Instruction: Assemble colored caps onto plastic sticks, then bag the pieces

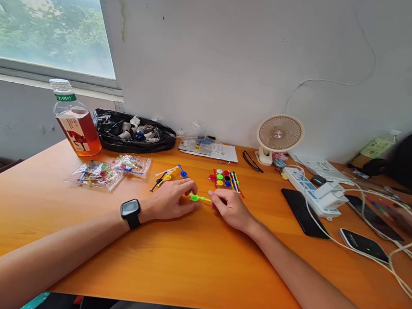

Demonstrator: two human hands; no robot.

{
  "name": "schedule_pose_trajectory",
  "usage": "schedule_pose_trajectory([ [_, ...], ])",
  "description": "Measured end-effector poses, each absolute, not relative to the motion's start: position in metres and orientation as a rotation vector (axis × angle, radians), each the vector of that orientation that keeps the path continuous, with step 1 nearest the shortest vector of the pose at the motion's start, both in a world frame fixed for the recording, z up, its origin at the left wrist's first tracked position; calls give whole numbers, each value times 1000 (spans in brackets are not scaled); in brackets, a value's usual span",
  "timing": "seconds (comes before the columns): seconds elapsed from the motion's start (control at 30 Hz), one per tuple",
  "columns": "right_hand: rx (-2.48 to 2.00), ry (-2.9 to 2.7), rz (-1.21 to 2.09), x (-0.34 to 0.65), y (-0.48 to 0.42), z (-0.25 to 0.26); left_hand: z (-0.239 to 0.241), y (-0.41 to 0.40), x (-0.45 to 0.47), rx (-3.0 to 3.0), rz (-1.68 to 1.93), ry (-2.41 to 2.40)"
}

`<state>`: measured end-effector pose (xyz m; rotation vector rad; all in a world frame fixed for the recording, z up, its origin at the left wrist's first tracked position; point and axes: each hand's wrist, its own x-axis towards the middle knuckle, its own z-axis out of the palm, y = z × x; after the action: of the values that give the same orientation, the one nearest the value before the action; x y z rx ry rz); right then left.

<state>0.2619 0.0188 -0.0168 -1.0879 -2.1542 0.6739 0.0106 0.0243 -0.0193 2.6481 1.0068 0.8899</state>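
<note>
Grip: fingertips of the left hand (172,200) and the right hand (229,208) are pinched on the thin neon-green plastic stick with a round disc (199,198), one hand at each end.
Material: the stick is smooth, glossy plastic. The orange wooden surface (188,270) is matt.
Hand pose: both palms face down with knuckles up, low on the surface, forearms converging. A black square smartwatch (130,211) sits on the left wrist.
Stick: it lies level between the hands, just over the surface, with the disc towards the left hand.
Behind: a cluster of coloured plastic discs and sticks (226,179).
Left: clear crinkled plastic bags (108,171).
</note>
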Motion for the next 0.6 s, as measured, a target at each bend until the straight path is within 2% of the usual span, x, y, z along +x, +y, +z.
schedule_pose_trajectory([
  [0.3, -1112, -2044, 584, 261, 17, -13, -18, 20, 11, 2582, 695, 1040],
  [0.6, -1052, -1941, 788, 258, 14, -14, -23, 26, 10, 2466, 785, 960],
])
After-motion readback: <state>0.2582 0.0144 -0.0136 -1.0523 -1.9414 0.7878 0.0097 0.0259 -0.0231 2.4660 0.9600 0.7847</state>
